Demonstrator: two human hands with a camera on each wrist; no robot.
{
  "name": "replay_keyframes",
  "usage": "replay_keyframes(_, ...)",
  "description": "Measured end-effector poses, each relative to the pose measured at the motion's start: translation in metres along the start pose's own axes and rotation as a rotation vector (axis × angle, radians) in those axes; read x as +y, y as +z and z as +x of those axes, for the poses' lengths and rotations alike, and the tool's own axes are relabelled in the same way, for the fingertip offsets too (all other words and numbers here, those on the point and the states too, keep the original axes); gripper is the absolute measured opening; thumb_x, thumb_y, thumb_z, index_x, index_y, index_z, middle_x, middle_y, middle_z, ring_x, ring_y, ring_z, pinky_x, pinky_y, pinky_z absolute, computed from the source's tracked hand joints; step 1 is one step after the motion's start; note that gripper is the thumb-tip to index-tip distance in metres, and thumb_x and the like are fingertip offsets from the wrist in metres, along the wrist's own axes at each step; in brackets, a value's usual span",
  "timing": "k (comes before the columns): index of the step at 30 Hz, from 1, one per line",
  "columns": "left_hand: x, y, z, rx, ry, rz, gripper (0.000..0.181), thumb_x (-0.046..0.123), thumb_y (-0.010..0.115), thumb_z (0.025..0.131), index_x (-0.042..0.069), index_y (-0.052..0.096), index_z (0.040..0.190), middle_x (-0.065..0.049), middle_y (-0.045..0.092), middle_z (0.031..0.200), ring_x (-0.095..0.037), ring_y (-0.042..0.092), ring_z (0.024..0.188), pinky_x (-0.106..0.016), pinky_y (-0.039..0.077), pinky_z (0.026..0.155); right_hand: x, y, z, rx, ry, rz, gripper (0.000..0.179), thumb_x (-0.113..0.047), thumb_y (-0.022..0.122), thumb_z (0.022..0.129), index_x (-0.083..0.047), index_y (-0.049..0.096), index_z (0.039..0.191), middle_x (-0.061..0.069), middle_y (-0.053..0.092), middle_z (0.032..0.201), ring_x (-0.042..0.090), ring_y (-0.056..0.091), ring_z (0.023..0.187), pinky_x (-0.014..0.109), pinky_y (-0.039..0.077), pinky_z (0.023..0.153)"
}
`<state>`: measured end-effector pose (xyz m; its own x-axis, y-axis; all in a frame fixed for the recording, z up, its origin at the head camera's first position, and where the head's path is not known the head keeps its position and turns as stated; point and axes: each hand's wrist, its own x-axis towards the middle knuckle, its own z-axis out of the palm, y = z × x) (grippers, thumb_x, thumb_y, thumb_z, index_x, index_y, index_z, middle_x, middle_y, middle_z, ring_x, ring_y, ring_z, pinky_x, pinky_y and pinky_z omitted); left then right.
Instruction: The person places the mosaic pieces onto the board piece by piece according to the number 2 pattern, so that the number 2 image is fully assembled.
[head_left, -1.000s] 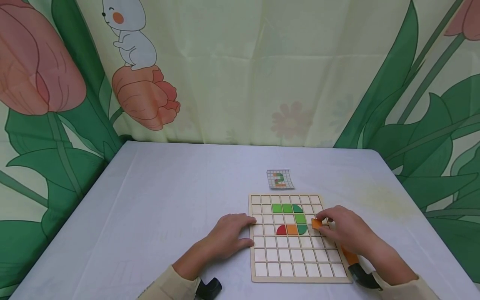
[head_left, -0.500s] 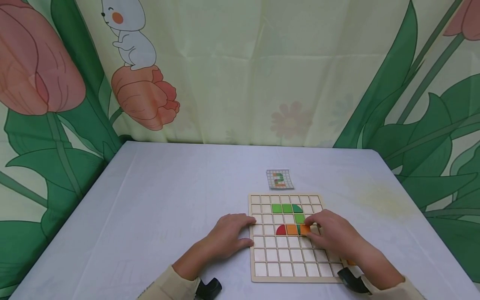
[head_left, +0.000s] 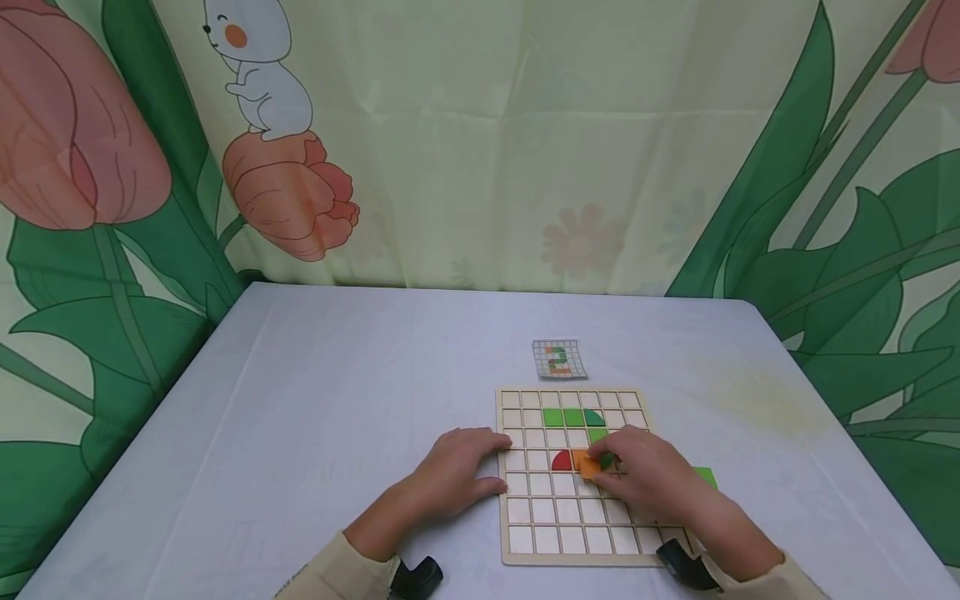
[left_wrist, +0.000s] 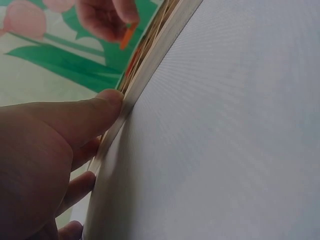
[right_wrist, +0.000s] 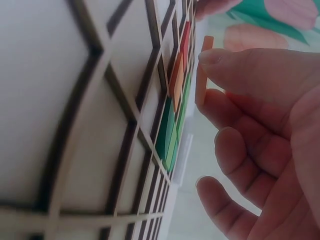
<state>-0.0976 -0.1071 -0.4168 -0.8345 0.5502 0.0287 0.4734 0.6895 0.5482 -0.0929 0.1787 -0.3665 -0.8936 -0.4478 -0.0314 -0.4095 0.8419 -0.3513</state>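
Observation:
My right hand (head_left: 652, 471) pinches an orange square tile (head_left: 590, 468) between thumb and index finger, held just above the wooden grid board (head_left: 592, 560). In the right wrist view the held tile (right_wrist: 202, 75) is seen edge-on, apart from the grid. At the board's left edge rests my left hand (head_left: 461, 471), its thumb and fingers touching the rim (left_wrist: 145, 75). Seated in the grid are light green squares (head_left: 563, 417), a dark green rounded piece (head_left: 594, 417), a red rounded piece (head_left: 562, 461) and an orange square (right_wrist: 177, 82), partly covered in the head view.
Behind the board lies a small pattern card (head_left: 560, 358) with a coloured figure on a grid. A light green piece (head_left: 706, 477) shows beyond my right forearm. White cloth covers the table (head_left: 360, 367); a printed curtain (head_left: 465, 167) hangs behind it.
My right hand has carried the orange tile leftward across the board, from its right side to over the row with the red piece. The left hand has stayed at the edge.

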Motion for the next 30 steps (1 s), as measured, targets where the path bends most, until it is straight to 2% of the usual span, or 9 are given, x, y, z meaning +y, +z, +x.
replay_keyframes(14,0.001,-0.002,0.000,-0.016,-0.008,-0.001,0.051,0.028,0.076,0.091,0.013,0.059,0.137,-0.001,0.061,0.134,-0.022,0.049,0.132,-0.049,0.036,0.109,-0.012,0.008,0.006,-0.036,-0.028,-0.025,0.020,-0.021,0.081,0.082,-0.013,0.076,0.100,-0.010,0.064,0.093,0.015,0.058,0.091,0.040,0.053,0.084)
replay_keyframes(17,0.002,-0.002,-0.001,-0.024,-0.021,0.003,0.052,0.029,0.076,0.091,0.013,0.059,0.137,-0.001,0.060,0.135,-0.022,0.049,0.133,-0.049,0.036,0.109,-0.013,0.010,0.007,-0.055,-0.042,-0.041,0.021,-0.023,0.082,0.082,-0.014,0.076,0.101,-0.011,0.064,0.093,0.014,0.058,0.090,0.039,0.053,0.083)
replay_keyframes(23,0.002,-0.001,-0.001,-0.028,-0.029,0.005,0.052,0.030,0.075,0.091,0.014,0.058,0.137,-0.001,0.060,0.135,-0.022,0.048,0.133,-0.050,0.035,0.110,-0.012,0.011,0.007,-0.049,-0.127,-0.047,0.017,-0.023,0.081,0.083,-0.017,0.074,0.097,-0.012,0.064,0.091,0.013,0.059,0.088,0.038,0.052,0.080)
replay_keyframes(30,0.001,-0.002,-0.001,-0.023,-0.022,-0.007,0.052,0.029,0.075,0.091,0.013,0.058,0.138,-0.003,0.060,0.136,-0.024,0.048,0.133,-0.052,0.034,0.110,-0.013,0.012,0.009,-0.034,-0.137,-0.060,0.017,-0.021,0.081,0.082,-0.017,0.074,0.097,-0.012,0.064,0.091,0.013,0.059,0.088,0.038,0.053,0.080)
